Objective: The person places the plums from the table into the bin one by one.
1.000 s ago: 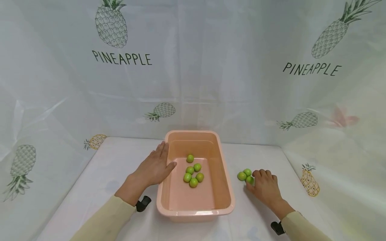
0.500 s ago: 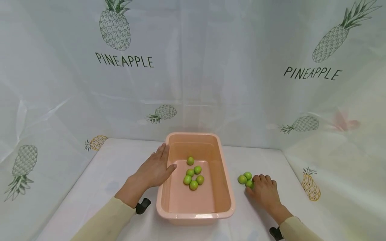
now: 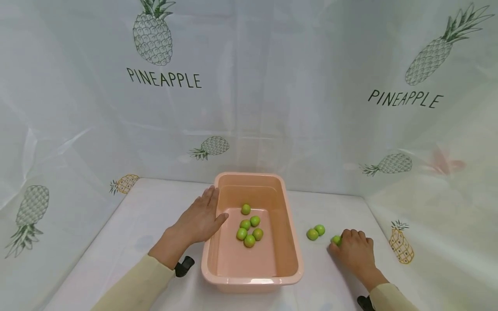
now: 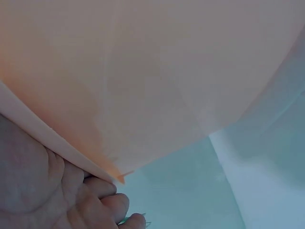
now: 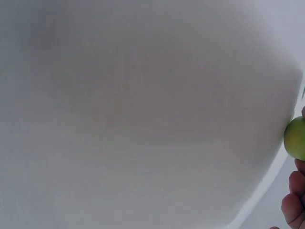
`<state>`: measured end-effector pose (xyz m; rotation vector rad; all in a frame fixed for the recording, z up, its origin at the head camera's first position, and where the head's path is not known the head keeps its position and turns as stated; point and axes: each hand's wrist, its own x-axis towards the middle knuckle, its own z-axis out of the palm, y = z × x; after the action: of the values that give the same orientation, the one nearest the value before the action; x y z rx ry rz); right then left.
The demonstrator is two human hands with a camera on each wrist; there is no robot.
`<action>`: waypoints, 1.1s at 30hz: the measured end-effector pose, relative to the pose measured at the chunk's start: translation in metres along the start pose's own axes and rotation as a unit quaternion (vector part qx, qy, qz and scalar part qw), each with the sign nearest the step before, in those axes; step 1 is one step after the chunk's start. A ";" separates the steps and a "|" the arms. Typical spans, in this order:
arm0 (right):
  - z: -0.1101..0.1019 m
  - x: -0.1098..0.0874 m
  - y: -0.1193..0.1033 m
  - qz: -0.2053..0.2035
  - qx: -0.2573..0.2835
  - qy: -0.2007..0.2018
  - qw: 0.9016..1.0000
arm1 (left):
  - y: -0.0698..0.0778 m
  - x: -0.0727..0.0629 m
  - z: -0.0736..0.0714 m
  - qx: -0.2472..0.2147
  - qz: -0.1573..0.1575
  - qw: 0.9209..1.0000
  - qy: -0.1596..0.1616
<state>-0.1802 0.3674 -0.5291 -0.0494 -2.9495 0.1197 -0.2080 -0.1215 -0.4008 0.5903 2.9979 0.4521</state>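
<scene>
My left hand (image 3: 198, 218) lies flat along the left rim of a peach-coloured plastic basin (image 3: 252, 280), thumb over the edge. In the left wrist view, the palm and fingers (image 4: 114, 205) run along the rim against the outer wall. Inside the basin, several small green limes (image 3: 250, 240) rest on the bottom. Right of the basin, my right hand (image 3: 355, 252) pinches one lime (image 3: 336, 240) between thumb and fingers, low over the table. That lime (image 5: 296, 138) shows at the right edge of the right wrist view. Two other limes (image 3: 312, 234) sit together between basin and hand.
A white cloth (image 3: 155, 203) covers the table. Behind and at both sides hangs a pale sheet (image 3: 256, 108) printed with pineapples, meeting the table's back edge. Beige sleeves (image 3: 134, 283) and black wrist straps (image 3: 184, 266) are on both arms.
My right hand has drawn one lime rightward, away from the other two it was grouped with. The left hand has stayed on the basin rim. The head view has tilted slightly.
</scene>
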 end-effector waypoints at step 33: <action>-0.076 0.049 -0.064 -0.181 0.008 0.275 0.944 | 0.001 0.000 -0.001 0.017 0.004 1.000 0.006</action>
<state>-0.2151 0.3113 -0.4403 0.3938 -2.3500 0.0628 -0.2076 -0.1211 -0.3999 0.6034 3.0211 0.4072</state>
